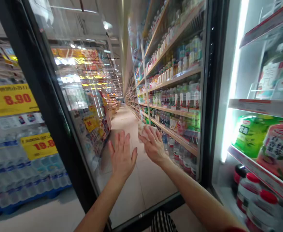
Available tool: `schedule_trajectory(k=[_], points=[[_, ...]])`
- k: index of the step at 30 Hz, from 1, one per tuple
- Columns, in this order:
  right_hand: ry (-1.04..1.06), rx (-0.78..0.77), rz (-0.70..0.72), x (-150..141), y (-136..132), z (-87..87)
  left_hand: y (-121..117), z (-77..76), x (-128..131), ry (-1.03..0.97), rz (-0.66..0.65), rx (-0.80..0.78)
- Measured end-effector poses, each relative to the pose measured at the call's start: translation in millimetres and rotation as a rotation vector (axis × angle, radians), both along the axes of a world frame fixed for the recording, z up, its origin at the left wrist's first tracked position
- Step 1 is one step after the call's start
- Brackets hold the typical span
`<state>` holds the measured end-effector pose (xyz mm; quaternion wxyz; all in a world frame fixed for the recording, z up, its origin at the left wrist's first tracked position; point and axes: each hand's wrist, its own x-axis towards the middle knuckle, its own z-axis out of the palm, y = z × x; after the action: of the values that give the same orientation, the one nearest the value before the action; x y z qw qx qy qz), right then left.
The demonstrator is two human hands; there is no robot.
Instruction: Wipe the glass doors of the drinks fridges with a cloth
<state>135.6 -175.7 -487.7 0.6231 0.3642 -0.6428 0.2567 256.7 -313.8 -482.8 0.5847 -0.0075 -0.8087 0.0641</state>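
A glass door (pixel 141 190) in a black frame stands swung out in front of me. My left hand (pixel 121 158) is raised flat against the pane or just before it, fingers stretched and thumb apart; it holds nothing. To its right, my right hand (pixel 154 145) presses a crumpled whitish cloth (pixel 141 129) on the glass. The cloth pokes out past the fingertips, and the palm hides the rest of it.
At right, the lit cooler holds shelves (pixel 259 108) with a green drink pack (pixel 250 135) and red-capped bottles (pixel 250 183). Bottled water (pixel 18 174) is stacked at left under yellow price signs (pixel 13 99). Rows of bottles and an aisle show in the glass.
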Motion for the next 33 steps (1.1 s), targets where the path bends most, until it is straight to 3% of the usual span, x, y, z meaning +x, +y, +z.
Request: schedule_trajectory(k=[2, 6, 8, 12, 14, 17, 19, 20, 23, 25, 30, 32, 33], points=[[-0.004, -0.035, -0.015, -10, 9, -0.5, 4, 2.2, -3, -0.007, 0.005, 0.007], [-0.162, -0.506, -0.078, -31, 28, 4.4, 7, 3.3, -5, 0.007, 0.012, -0.003], [-0.159, -0.448, -0.062, -28, 27, 2.6, 10, 5.3, -6, 0.015, 0.002, -0.003], [-0.015, -0.011, -0.004, -23, 29, -5.1, 14, 14.0, -10, 0.01, -0.036, -0.008], [-0.018, -0.065, -0.03, -36, 42, -3.3, 14, 17.0, -11, 0.002, -0.023, -0.017], [-0.141, -0.416, -0.084, -59, 62, 4.6, 13, 17.4, -12, -0.001, -0.006, -0.03], [-0.189, -0.547, -0.094, -63, 65, 7.2, 17, 17.9, -14, 0.005, -0.017, -0.025], [-0.188, -0.526, -0.091, -61, 63, 6.6, 19, 19.0, -16, 0.006, -0.029, -0.026], [-0.121, -0.197, -0.055, -54, 60, 1.1, 26, 25.7, -20, 0.008, -0.056, -0.043], [-0.111, -0.156, -0.058, -62, 70, 0.0, 27, 29.9, -21, 0.009, -0.049, -0.043], [-0.319, -0.781, -0.146, -111, 116, 17.2, 20, 26.0, -25, 0.008, -0.038, -0.05], [-0.348, -0.848, -0.133, -109, 113, 23.7, 21, 24.6, -28, 0.008, -0.042, -0.028], [-0.32, -0.783, -0.113, -102, 106, 24.9, 24, 26.1, -29, 0.007, -0.05, -0.01]])
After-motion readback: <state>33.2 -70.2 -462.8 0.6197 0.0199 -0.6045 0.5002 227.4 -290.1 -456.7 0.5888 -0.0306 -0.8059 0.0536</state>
